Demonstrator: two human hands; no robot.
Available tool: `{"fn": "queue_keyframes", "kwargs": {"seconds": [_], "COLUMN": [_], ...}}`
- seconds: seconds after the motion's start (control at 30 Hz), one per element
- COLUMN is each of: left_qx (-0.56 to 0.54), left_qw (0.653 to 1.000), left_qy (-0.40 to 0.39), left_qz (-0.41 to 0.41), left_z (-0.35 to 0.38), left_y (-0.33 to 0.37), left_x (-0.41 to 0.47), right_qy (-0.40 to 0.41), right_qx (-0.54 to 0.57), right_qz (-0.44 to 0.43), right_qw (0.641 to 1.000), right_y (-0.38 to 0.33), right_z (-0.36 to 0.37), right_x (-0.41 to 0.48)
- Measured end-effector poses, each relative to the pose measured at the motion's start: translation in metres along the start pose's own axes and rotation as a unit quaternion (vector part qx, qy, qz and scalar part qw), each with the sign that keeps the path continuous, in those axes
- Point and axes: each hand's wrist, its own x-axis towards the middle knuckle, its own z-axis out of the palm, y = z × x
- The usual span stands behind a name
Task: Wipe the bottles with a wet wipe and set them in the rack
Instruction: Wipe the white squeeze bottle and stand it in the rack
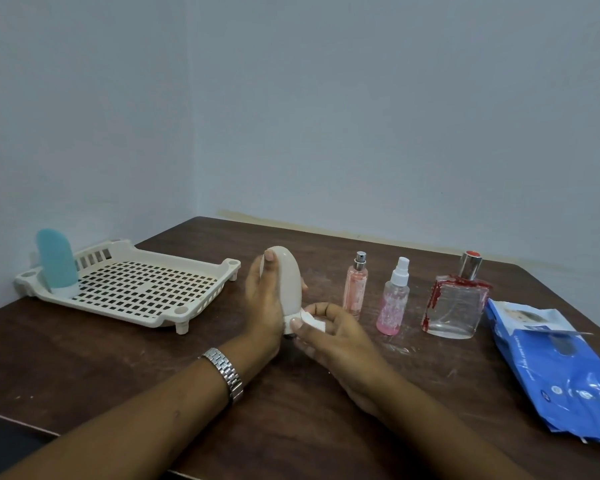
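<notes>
My left hand (262, 306) grips a beige rounded bottle (289, 282), standing cap-down at the table's middle. My right hand (329, 336) pinches a folded white wet wipe (311, 319) against the bottle's white cap end. A blue rounded bottle (57, 263) stands cap-down in the back left corner of the cream perforated rack (132, 289). To the right stand a slim pink perfume bottle (355, 289), a small pink spray bottle (394, 299) and a square clear glass bottle with red smears (456, 303).
A blue pack of wet wipes (555, 368) lies at the right edge of the dark wooden table (125, 362), its flap open. A metal watch (224, 370) is on my left wrist. Pale walls stand close behind the table.
</notes>
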Motion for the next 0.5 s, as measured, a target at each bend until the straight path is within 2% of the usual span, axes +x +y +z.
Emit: {"fn": "queue_keyframes", "kwargs": {"seconds": [0.1,0.3,0.5], "left_qx": [-0.009,-0.058,-0.061], "left_qw": [1.0,0.996,0.992], "left_qy": [-0.009,-0.047,-0.094], "left_qz": [-0.009,-0.048,-0.049], "left_z": [-0.0008,0.0011,0.0007], "left_y": [-0.0033,-0.0077,-0.0047], "left_x": [-0.0014,-0.0049,-0.0082], "right_qy": [-0.006,-0.043,-0.075], "right_qx": [-0.012,0.042,-0.003], "right_qz": [0.012,0.037,0.027], "right_qw": [1.0,0.998,0.997], "right_y": [-0.0002,-0.007,-0.005], "right_z": [0.0013,-0.0028,-0.0051], "right_x": [-0.0011,-0.0016,0.0027]}}
